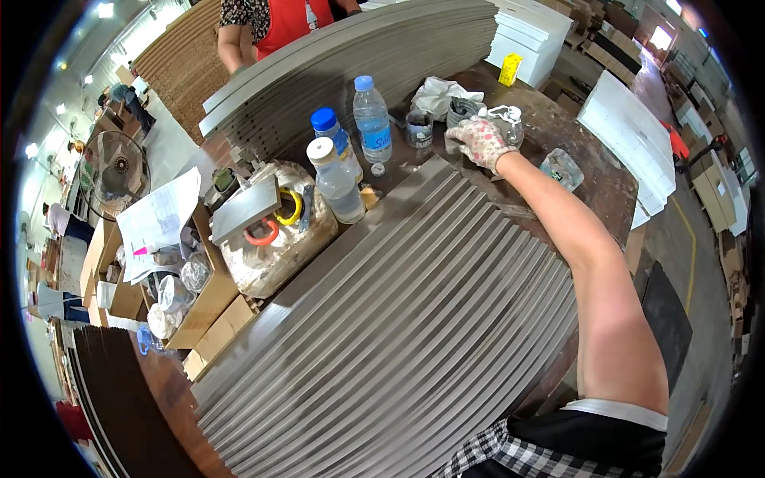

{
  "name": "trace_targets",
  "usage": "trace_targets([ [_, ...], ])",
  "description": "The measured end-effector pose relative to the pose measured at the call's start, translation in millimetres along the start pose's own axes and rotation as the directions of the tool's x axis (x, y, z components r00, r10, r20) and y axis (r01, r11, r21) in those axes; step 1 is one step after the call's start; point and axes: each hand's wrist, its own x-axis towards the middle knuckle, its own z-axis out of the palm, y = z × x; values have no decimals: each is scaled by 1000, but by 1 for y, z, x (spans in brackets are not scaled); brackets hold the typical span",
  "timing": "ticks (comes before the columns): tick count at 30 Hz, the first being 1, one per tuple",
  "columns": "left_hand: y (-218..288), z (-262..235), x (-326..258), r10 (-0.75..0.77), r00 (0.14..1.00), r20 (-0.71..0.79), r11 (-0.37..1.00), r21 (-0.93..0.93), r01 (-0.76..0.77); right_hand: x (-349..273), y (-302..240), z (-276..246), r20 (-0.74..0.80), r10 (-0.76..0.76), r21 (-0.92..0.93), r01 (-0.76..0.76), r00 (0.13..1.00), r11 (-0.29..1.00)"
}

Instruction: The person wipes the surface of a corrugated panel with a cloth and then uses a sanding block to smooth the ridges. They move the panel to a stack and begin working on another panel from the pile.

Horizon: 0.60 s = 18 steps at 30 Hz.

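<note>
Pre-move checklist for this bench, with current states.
1. Right hand gloved: ok, patterned glove on.
2. Right hand's grip on the dark cup: cannot tell, the fingers' contact is hidden.
3. Left hand located: cannot tell, out of view.
4. White-capped bottle upright and capped: ok.
5. Near grey panels flush at their edges: not ok, they lie stepped.
6. Person in the red apron apart from the right hand: ok, beyond the far board stack.

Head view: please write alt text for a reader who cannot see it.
A gloved right hand reaches to small cups on a table, beyond overlapping grey panels. Plastic bottles stand left of the hand; a red-aproned co-worker is behind stacked boards.
</note>
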Motion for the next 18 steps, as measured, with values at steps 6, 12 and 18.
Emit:
trace_targets([
  [6,-16,-10,-64,-79,996,37,985,-148,83,-11,-75,6,-257,-302,367,382,918,848],
  [12,-30,-24,-145,-188,975,116,932,-293,215,-8,-1,3,-144,45,38,-40,989,998],
  [18,-45,-32,-202,-277,945,175,880,-350,322,-39,-71,-1,-248,-350,417,425,903,803],
])
